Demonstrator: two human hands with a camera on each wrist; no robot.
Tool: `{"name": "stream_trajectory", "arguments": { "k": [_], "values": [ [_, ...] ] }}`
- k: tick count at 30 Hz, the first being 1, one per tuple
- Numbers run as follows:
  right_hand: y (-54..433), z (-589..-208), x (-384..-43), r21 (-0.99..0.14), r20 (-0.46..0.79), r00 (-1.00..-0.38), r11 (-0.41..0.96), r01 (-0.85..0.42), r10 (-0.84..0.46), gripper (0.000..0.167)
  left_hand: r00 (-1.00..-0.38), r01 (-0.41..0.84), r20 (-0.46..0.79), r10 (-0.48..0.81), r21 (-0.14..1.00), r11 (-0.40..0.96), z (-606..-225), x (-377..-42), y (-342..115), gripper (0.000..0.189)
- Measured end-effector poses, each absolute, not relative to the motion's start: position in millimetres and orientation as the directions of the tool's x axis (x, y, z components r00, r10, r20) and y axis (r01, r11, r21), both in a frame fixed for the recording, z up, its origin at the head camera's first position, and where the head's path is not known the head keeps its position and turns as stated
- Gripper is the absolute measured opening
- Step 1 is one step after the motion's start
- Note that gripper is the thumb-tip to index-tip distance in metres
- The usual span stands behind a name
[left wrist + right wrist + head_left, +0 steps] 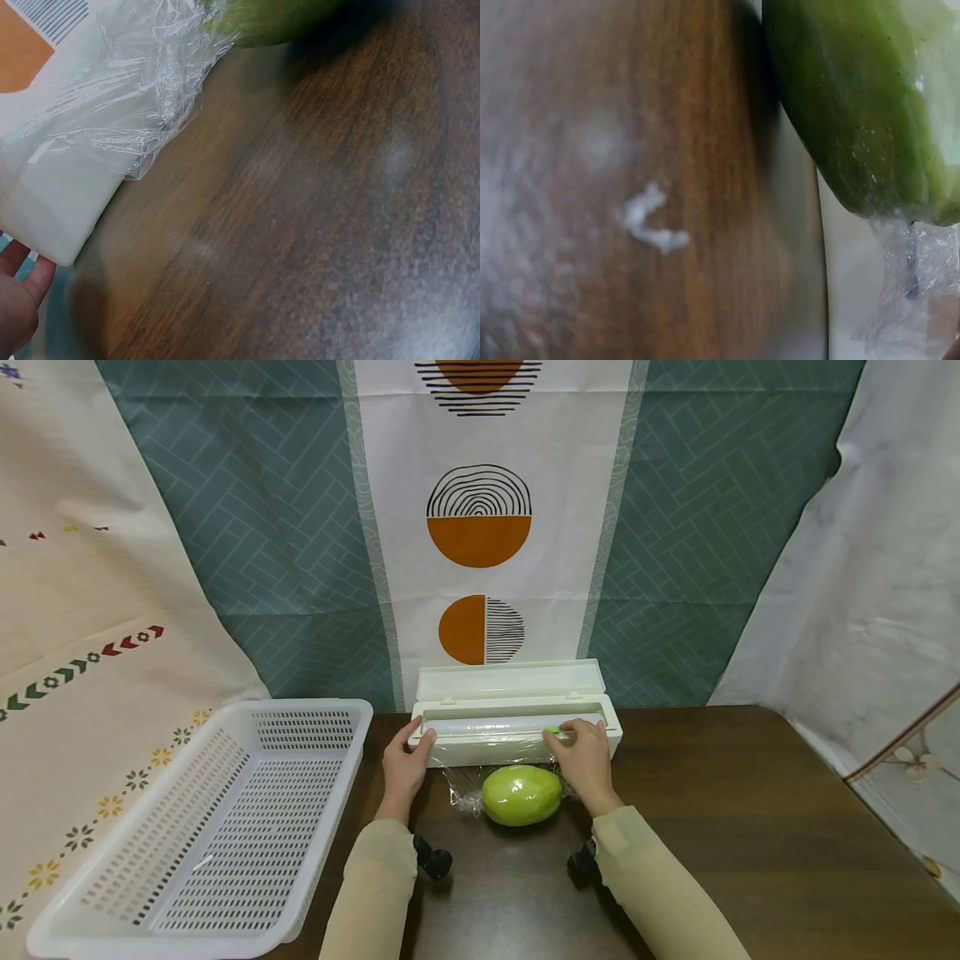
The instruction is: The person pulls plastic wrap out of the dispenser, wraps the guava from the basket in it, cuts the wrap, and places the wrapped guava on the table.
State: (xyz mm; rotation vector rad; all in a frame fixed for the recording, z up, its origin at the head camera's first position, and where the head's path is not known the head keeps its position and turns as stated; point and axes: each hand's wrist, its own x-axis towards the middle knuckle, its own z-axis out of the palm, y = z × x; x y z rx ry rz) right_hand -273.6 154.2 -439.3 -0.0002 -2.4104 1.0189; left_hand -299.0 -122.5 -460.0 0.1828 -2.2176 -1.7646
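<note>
A white plastic wrap dispenser (517,750) stands at the back of the table with its lid (510,678) raised and a roll of film (480,725) inside. My left hand (403,767) grips the dispenser's left end, fingers at the back and thumb in front; in the left wrist view, its fingertips (41,277) touch the corner. At the front rim, toward the right, my right hand (585,760) pinches the small green slider (552,729). Clear film (161,97) runs down from the dispenser to a green papaya-like fruit (522,796), which is wrapped in it and lies between my forearms.
A large white slotted basket (348,768) stands on the left of the dark wooden table (712,827). Patterned cloth (480,543) hangs behind the dispenser. A small white scrap (652,221) shows near the wood in the right wrist view.
</note>
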Motion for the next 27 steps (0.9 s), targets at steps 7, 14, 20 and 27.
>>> {"name": "stream_trajectory", "arguments": {
  "k": [7, 14, 20, 27],
  "values": [
    [153.5, -439.3, -271.9, -0.669, 0.469, -0.864, 0.713, -0.212, 0.183, 0.031, -0.948, 0.09, 0.155, -0.279, 0.968, 0.235, -460.3, -298.4, -122.3, 0.045],
    [153.7, -440.6, -273.9, -0.668, 0.469, -0.863, 0.714, -0.21, 0.185, 0.028, -0.943, 0.097, 0.164, -0.289, 0.968, 0.233, -460.2, -298.8, -121.8, 0.045],
    [153.3, -439.3, -273.2, -0.676, 0.453, -0.873, 0.708, -0.204, 0.182, 0.029, -0.946, 0.089, 0.156, -0.285, 0.968, 0.234, -460.1, -299.2, -123.0, 0.045],
    [153.8, -438.1, -272.5, -0.674, 0.473, -0.86, 0.707, -0.214, 0.19, 0.027, -0.947, 0.089, 0.158, -0.28, 0.966, 0.243, -461.0, -300.3, -123.1, 0.045]
  ]
}}
